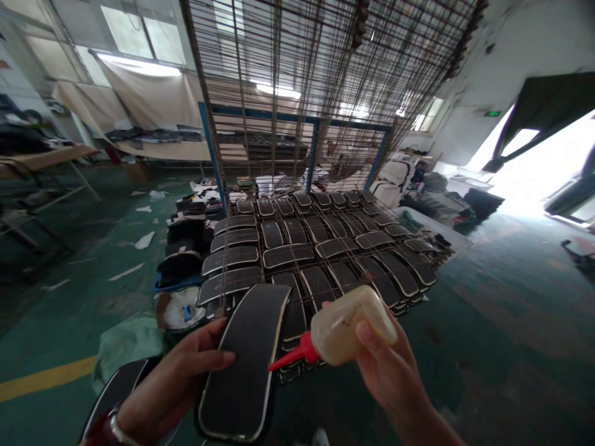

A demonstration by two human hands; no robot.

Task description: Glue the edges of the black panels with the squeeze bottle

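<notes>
So my left hand [186, 365] has a curved dark panel [246, 353] pinched along its left edge, thumb lying flat on the face and the other fingers mostly tucked behind it, so I can't tell exactly how those sit. The panel is right in front of me, tilted, with a pale line running round its border. My right hand [385, 365] is wrapped around a cloudy, yellowish squeeze bottle [348, 328], thumb pressing on the near side, and the bottle is tipped so its red nozzle [300, 353] points down and left, the tip right at the panel's right edge. Just beyond my hands there's a big wire rack [316, 148] with a blue frame, and loads of similar panels [288, 255] laid out in rows on its lowest level, same pale borders. Another panel [111, 396] is down by my left forearm, near a crumpled green cloth [127, 344]. Under it all is a green floor [109, 248] with a yellow stripe [51, 378] off to the left.
</notes>
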